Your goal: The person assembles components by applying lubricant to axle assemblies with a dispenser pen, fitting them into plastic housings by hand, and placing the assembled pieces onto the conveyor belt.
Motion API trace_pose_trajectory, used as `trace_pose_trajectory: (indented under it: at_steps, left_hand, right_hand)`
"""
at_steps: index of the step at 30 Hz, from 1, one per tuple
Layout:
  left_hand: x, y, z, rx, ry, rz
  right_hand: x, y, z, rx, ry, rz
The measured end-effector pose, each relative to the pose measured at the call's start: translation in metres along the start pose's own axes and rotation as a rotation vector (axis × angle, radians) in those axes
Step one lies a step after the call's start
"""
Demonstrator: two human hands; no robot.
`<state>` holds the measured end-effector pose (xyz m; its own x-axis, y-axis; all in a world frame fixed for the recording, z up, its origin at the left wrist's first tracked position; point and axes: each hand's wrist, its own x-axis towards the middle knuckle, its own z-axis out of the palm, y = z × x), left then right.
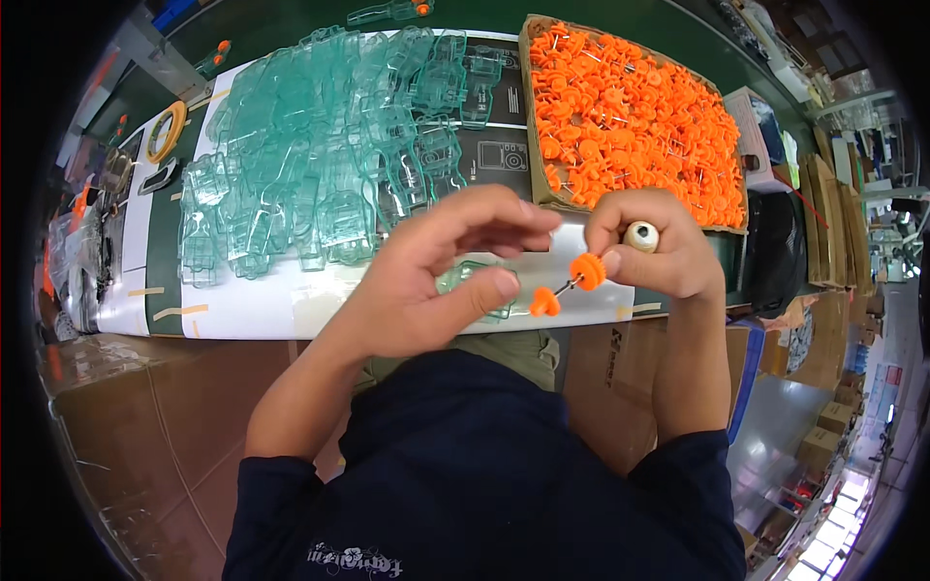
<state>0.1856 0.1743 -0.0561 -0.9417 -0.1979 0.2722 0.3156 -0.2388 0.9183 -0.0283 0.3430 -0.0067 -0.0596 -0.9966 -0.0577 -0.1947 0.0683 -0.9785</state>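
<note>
My right hand (664, 242) pinches an orange plastic piece with two toothed wheel-like ends (587, 272) joined by a thin metal shaft. A pale, rounded knob with a dark centre (641, 236) also sticks out of that hand's grip; the rest of it is hidden. To the left, my left hand (446, 266) is open, its fingers curved and thumb apart, close to the orange piece but not touching it. Behind its thumb shows part of a clear green plastic shell (465, 276), which seems to lie on the white tabletop (581, 315).
Many clear green plastic shells (310, 136) are heaped at the left and middle of the table. A cardboard box (531, 116) full of orange pieces stands at the right back. At the far left lies a tape roll (167, 133). Cardboard (828, 213) stands at the right.
</note>
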Motion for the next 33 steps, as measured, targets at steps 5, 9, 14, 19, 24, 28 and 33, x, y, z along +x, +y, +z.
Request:
trace_pose_trajectory:
  at_steps: [5,9,14,19,24,28,33]
  left_hand:
    - [-0.007,-0.013,0.012,-0.184,-0.055,0.019]
    - [-0.009,-0.014,0.005,-0.197,-0.074,-0.033]
    - [-0.016,-0.006,0.005,-0.152,0.049,-0.068]
    - [-0.027,-0.008,-0.011,0.081,0.242,0.097]
    - [-0.03,-0.01,-0.019,0.373,0.306,0.2]
    - [-0.032,-0.014,-0.016,0.516,0.281,0.213]
    - [-0.03,-0.017,-0.006,0.59,0.25,0.196]
  right_hand:
    - [0.004,0.014,0.009,0.113,-0.017,0.012]
    - [0.008,0.018,0.018,0.15,-0.01,0.056]
    - [0.016,0.018,0.045,0.157,0.19,0.08]
    - [0.014,0.027,0.084,-0.242,0.418,0.159]
    - [0.004,0.025,0.114,-0.694,0.343,0.259]
    - [0.004,0.027,0.11,-0.816,0.281,0.28]
    - [-0.001,0.022,0.098,-0.812,0.324,0.224]
